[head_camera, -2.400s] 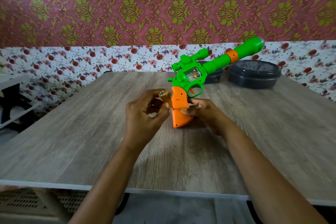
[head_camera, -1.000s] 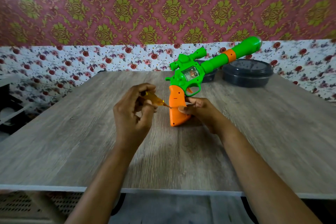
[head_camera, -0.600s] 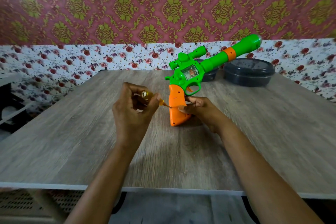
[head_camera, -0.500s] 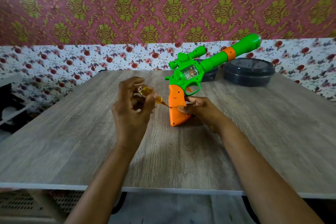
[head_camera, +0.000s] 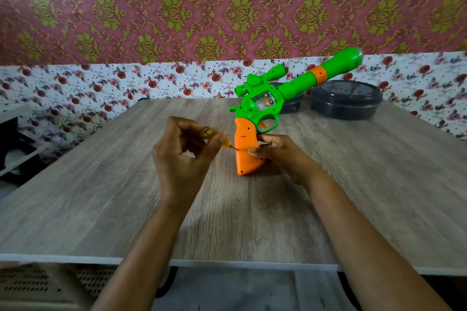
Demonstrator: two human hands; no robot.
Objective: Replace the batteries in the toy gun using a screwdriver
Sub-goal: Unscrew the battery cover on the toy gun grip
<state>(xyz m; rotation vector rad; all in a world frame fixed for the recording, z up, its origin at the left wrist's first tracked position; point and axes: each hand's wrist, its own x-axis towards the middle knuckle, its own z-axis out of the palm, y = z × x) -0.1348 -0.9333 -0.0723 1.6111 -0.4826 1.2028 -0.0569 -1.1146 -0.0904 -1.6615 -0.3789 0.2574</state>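
A green toy gun (head_camera: 267,101) with an orange grip (head_camera: 245,149) stands butt-down on the wooden table (head_camera: 101,197), its barrel pointing up to the right. My right hand (head_camera: 278,154) holds the orange grip from the right side, thumb on its face. My left hand (head_camera: 182,159) pinches a small amber-handled screwdriver (head_camera: 214,135) between thumb and fingers. The screwdriver's tip meets the left face of the grip at mid height. The screw itself is hidden behind the tip.
Two dark round lidded containers (head_camera: 346,98) sit at the table's far right, one partly behind the gun's barrel. A dark shelf unit (head_camera: 12,149) stands off the table's left side. A patterned wall rises behind the table's far edge.
My left hand's fingers have shifted around the screwdriver handle, opening and closing on it while its tip stays at the grip. The gun and my right hand have barely moved.
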